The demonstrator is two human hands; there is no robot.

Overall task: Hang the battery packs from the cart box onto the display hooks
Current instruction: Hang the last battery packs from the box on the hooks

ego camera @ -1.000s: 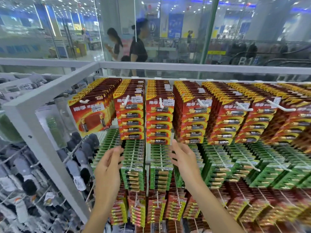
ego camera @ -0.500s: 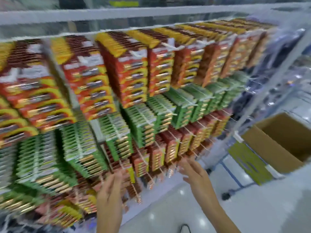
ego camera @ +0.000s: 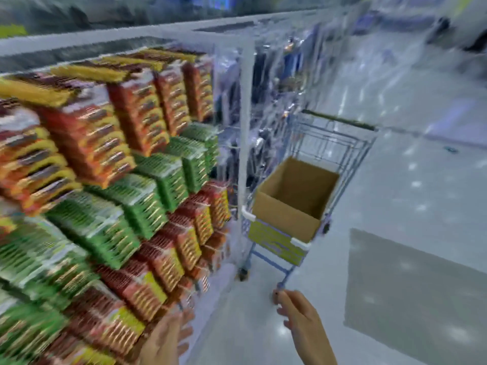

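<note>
Sitting in the cart (ego camera: pixel 332 143), the brown box (ego camera: pixel 287 214) is open on top. Rows of red and green battery packs (ego camera: pixel 126 180) hang on the rack to its left. Both hands are low and hold nothing: the left hand (ego camera: pixel 168 338) has straight fingers beside the bottom packs, while the right hand (ego camera: pixel 300 314) reaches forward with loose fingers.

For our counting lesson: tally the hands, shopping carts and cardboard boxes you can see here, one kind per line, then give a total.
Hands: 2, the left hand and the right hand
Shopping cart: 1
Cardboard box: 1
Total: 4
</note>
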